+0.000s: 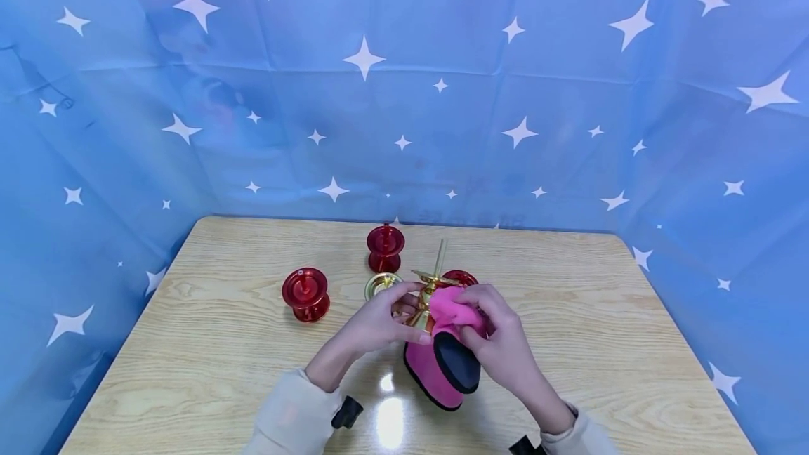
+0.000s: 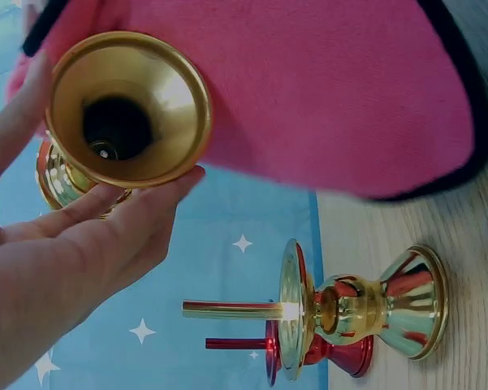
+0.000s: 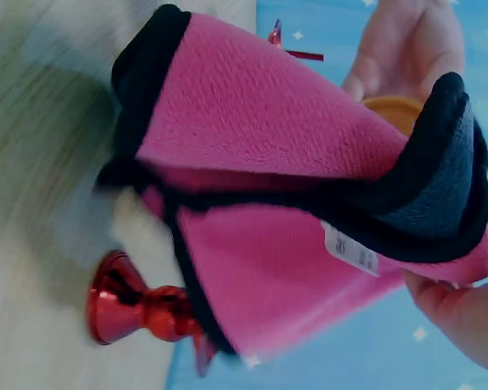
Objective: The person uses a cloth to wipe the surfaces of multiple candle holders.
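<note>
Shiny gold metal candlestick with a flared hollow base point(image 1: 434, 278) is held tilted above the pale wood-grain table point(image 1: 189, 371), gripped around the base by the left hand point(image 1: 387, 314). Pink plush cloth with black trim point(image 1: 431, 371) is pinched in the right hand point(image 1: 502, 335), bunched against it. Second gold candlestick point(image 2: 349, 307) is stood nearby, with three glossy red metal candlesticks point(image 1: 306, 290) point(image 1: 385, 248) point(image 1: 461, 277) spread around.
</note>
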